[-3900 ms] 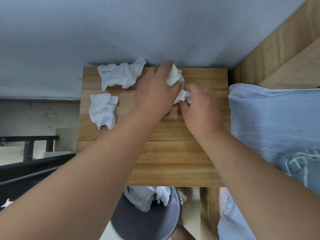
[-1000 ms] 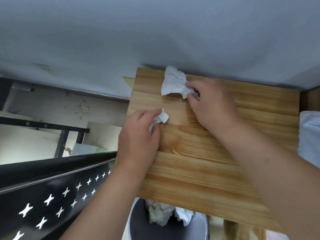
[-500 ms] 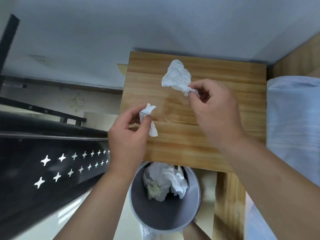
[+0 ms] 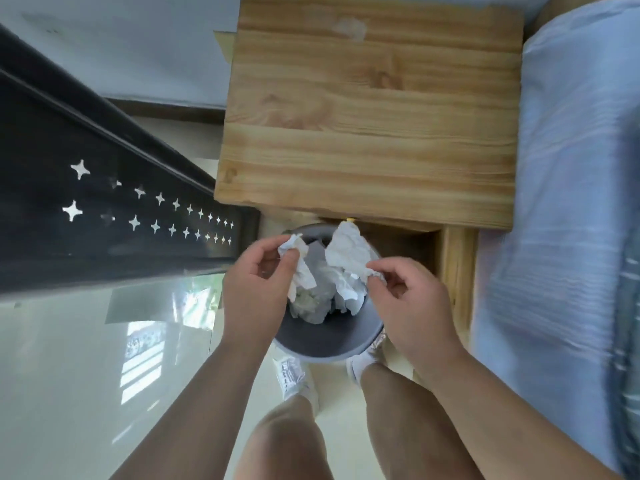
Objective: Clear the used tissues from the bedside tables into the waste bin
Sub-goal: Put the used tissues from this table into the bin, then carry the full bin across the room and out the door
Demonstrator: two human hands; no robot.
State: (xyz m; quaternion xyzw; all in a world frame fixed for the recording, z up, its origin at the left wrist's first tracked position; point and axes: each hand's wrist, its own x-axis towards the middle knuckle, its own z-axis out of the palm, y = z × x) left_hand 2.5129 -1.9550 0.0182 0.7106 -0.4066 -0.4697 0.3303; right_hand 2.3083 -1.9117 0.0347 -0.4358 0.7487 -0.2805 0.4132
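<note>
Two big things stand at the edge of your work: the bed (image 4: 571, 202) with its blue sheet on your right, and the wooden bedside table (image 4: 374, 133) just beside it. In front of the table, on the floor near your feet, stands the grey waste bin (image 4: 325, 344), and crumpled tissues (image 4: 311, 306) lie inside it. Both your hands are above its opening. Your left hand (image 4: 256, 292) pinches a small tissue (image 4: 299, 265) between thumb and fingers. Your right hand (image 4: 412, 306) pinches a bigger tissue (image 4: 346, 252) by one corner, and the paper reaches toward the far rim of the bin. So the step in hand, I think, is the drop. The next move asks only that you loosen both pinches while the hands are over the opening. The paper is light and can drift, so release it low. The task speaks of tables, so another table probably waits for you after this.
</note>
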